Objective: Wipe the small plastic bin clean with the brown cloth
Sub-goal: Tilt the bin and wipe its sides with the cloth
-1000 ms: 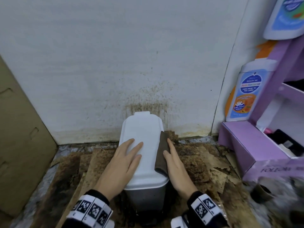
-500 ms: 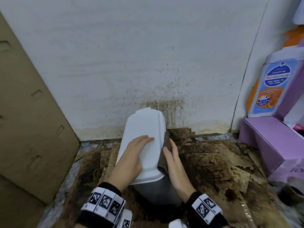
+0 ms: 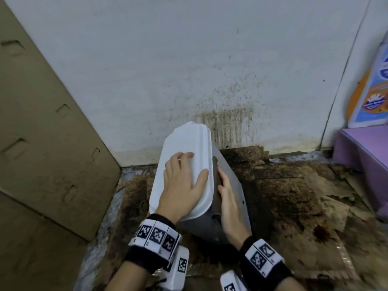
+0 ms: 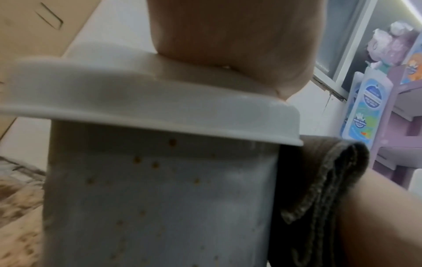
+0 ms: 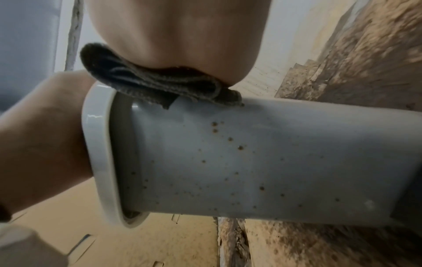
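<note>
The small bin (image 3: 233,185) has a grey body speckled with brown spots and a white lid (image 3: 184,148). It leans over to the left on the dirty floor. My left hand (image 3: 182,185) lies flat on the lid with fingers spread. My right hand (image 3: 228,198) presses the folded brown cloth (image 3: 216,175) against the bin's right side just under the lid rim, fingers straight. In the left wrist view the cloth (image 4: 319,180) bunches beside the spotted wall (image 4: 160,198). In the right wrist view the cloth (image 5: 160,84) sits under my palm on the bin (image 5: 251,153).
A tall cardboard panel (image 3: 42,143) leans at the left. The white wall (image 3: 210,70) behind the bin is splattered brown. Stained, torn cardboard (image 3: 283,196) covers the floor. A purple shelf unit (image 3: 361,156) with a soap-bottle display (image 3: 373,97) stands at the right.
The bin has tipped from upright over to the left. My left hand has slid further across the lid. My right hand and the cloth have moved from the lid edge onto the side wall.
</note>
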Tool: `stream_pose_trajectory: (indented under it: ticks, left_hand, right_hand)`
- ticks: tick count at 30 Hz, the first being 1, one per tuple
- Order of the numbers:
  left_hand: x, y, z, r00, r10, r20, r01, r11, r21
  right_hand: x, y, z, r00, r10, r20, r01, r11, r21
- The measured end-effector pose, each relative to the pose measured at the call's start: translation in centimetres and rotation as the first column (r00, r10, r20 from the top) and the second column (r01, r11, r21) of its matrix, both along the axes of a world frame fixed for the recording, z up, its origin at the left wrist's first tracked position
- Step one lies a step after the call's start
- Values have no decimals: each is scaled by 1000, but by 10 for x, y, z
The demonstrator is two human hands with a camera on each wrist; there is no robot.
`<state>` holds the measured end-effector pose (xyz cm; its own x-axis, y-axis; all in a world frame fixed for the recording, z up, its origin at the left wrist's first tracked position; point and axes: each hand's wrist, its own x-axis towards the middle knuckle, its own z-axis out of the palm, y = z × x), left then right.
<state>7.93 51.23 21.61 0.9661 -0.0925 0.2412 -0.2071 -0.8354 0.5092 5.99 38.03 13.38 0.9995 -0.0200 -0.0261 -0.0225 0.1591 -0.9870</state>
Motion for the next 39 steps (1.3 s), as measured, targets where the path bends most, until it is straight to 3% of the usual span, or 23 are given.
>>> stream_pose_trajectory:
  ticks: [7,16,19,23,29,33,39]
  left_hand:
    - [4,14,-5,997,-74,-11,75,996,44]
    - [8,18,-8,997,-68,-28,70,996,59]
    - [7,20,-7,997,-69,-26,70,997,43]
    - [7,25,-8,998,-62,-26,63,997,34]
    - [8,22,-9,998,-64,-11,65,997,38]
    - [9,23,-10,998,-61,-2,61,997,43]
    - [10,26,-13,998,-62,5,61,997,47]
  right_hand:
    - [0,9,5,997,59,50,-52,990,-129]
    - [4,2,-44,990,7,142,34,957,-287]
    - [2,-15,-78,998,-15,56,32,947,-319]
    - [2,-41,-103,984,-16,-178,-43,945,-323]
    - [5,-34,-101,968,-102,-231,28,954,-300]
    - [5,-11,-80,987,-130,-97,96,949,-300]
    - [1,27,-10,982,27,187,36,945,-324]
